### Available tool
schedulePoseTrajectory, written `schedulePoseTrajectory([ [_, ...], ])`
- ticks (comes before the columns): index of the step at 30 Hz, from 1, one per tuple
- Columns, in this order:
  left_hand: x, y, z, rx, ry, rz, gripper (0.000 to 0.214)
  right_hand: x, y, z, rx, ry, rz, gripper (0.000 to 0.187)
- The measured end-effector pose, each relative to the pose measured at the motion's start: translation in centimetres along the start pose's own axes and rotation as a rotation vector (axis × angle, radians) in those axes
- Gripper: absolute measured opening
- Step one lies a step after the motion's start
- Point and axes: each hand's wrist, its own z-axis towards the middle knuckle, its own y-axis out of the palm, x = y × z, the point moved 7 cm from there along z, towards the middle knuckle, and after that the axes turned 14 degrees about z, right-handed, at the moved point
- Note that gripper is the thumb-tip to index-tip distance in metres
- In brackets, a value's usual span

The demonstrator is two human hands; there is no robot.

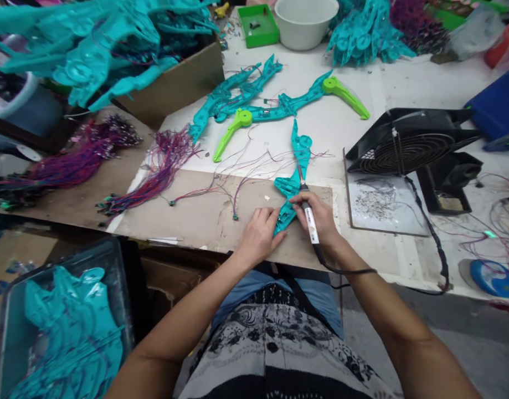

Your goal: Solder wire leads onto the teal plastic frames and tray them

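Observation:
In the head view, a long teal plastic shell piece (302, 148) lies on the workbench in front of me, its narrow end pointing away. My left hand (259, 235) grips the near end of this piece between thumb and fingers. My right hand (320, 220) is closed around a soldering iron (310, 221), whose tip points away over the teal piece. Whether the tip touches it, I cannot tell. Fingertips of the right hand are also close to the teal piece. Thin red and dark wires (237, 191) with small ends spread to the left of it.
A black fan (407, 145) stands right, beside a solder-specked board (373, 202). The iron's cord (349, 271) loops along the front edge. Assembled teal parts with lime-green arms (349, 98) lie behind. Wire bundles (166, 166) and a loaded cardboard box (183, 83) are left; a grey bin (120, 277) sits below.

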Motion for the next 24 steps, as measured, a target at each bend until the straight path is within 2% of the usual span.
schedulePoseTrajectory([
  [4, 0.0, 0.2, 0.0, -0.017, -0.028, -0.027, 0.047, -0.8, 0.8, -1.3, -0.219, -0.238, -0.063, 0.021],
  [8, -0.7, 0.5, 0.9, -0.122, -0.019, -0.079, 0.049, -0.4, 0.8, -1.8, -0.346, -0.441, -0.136, 0.032],
  [11, -1.4, -0.6, 1.5, -0.197, -0.005, -0.142, 0.047, -1.5, 0.6, -1.1, -0.426, -0.583, -0.149, 0.037],
  [18, -1.4, -4.6, 1.4, -0.203, 0.044, -0.208, 0.047, -7.6, 0.7, 1.4, -0.536, -0.761, -0.201, 0.031],
  [22, -1.6, -5.7, 0.9, -0.173, 0.061, -0.281, 0.043, -8.7, 1.1, 2.0, -0.6, -0.757, -0.167, 0.028],
  [24, -1.6, -6.0, 0.5, -0.162, 0.065, -0.33, 0.038, -9.1, 1.1, 2.2, -0.587, -0.741, -0.131, 0.026],
])
